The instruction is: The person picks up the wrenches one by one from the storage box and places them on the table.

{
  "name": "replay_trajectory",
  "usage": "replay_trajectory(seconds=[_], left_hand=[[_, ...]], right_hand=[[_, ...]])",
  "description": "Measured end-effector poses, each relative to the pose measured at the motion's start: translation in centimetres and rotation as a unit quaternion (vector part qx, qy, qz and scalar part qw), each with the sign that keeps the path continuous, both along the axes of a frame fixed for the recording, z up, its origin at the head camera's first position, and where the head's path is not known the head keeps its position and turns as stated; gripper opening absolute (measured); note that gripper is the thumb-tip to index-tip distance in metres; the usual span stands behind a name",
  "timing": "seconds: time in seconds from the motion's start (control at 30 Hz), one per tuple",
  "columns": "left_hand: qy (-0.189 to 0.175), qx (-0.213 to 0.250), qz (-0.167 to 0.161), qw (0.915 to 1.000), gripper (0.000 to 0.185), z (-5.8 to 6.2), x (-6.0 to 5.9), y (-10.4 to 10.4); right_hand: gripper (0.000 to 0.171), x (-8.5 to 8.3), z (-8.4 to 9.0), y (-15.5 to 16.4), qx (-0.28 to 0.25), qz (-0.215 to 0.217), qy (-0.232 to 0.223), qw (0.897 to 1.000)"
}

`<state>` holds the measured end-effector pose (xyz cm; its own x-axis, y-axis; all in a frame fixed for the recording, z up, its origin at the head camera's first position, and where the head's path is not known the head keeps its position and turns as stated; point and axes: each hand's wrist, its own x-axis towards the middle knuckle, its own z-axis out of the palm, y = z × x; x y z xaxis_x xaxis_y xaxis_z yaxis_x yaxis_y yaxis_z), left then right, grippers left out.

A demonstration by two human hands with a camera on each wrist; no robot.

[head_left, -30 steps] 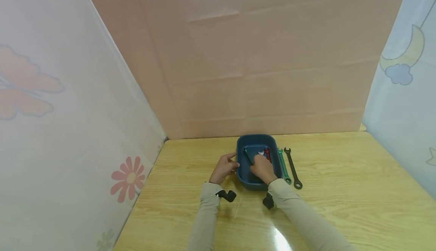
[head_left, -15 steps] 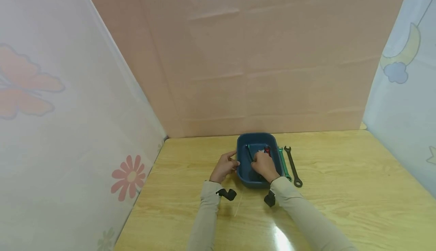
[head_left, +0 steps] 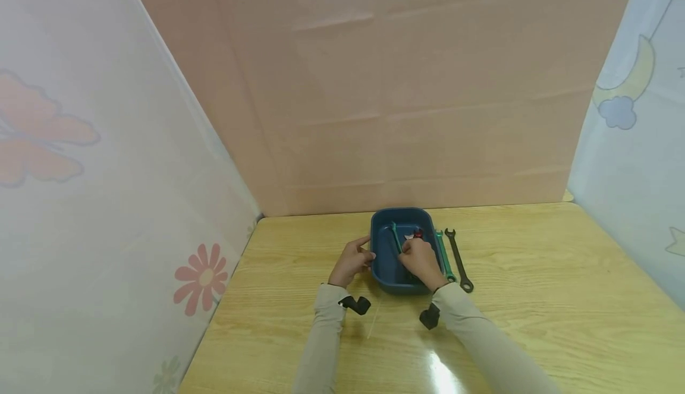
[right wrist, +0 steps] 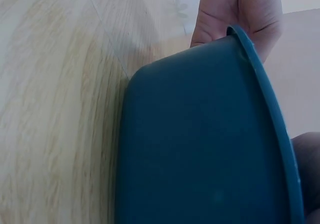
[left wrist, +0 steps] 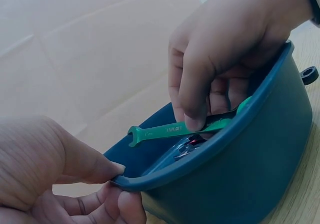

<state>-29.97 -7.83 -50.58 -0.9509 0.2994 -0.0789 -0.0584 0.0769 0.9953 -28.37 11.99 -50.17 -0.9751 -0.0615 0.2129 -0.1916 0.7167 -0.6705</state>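
A dark blue plastic tub (head_left: 380, 266) (left wrist: 260, 154) (right wrist: 200, 149) sits on the wooden table (head_left: 535, 299). My left hand (head_left: 351, 261) (left wrist: 75, 179) (right wrist: 240, 13) pinches the tub's left rim, thumb on top. My right hand (head_left: 419, 259) (left wrist: 225, 58) reaches into the tub and holds a green wrench (head_left: 396, 238) (left wrist: 170, 130), lifted at a slant with its open-jaw end up. Under it, a red-handled tool (head_left: 418, 234) (left wrist: 192, 143) lies in the tub.
Beside the tub on the right lie a green wrench (head_left: 444, 254) and a black wrench (head_left: 459, 260), side by side. Pink and patterned screens close the table at the back, left and right.
My right hand has taken hold of the green wrench in the tub and raised its far end, drawing back a little toward me. My left hand has stayed on the rim.
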Motion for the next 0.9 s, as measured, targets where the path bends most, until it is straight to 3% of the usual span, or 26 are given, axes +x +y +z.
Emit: replay_trajectory(seconds=[0.17,0.53,0.8,0.9], left_hand=[[0.002,0.002,-0.003,1.0,0.063,0.1,0.0,-0.1],[0.005,-0.006,0.0,1.0,0.062,0.2,0.2,0.0],[0.007,-0.008,0.005,0.9999,0.063,0.0,0.2,0.1],[0.007,-0.006,0.006,0.9999,0.063,0.0,0.2,0.0]], right_hand=[[0.002,0.1,0.1,0.3,-0.001,-0.014,0.0,1.0],[0.009,0.4,0.7,0.7,0.009,-0.008,0.002,1.0],[0.005,0.5,0.8,1.1,0.008,-0.013,0.036,0.999],[0.025,0.5,0.9,1.2,-0.005,-0.006,0.036,0.999]])
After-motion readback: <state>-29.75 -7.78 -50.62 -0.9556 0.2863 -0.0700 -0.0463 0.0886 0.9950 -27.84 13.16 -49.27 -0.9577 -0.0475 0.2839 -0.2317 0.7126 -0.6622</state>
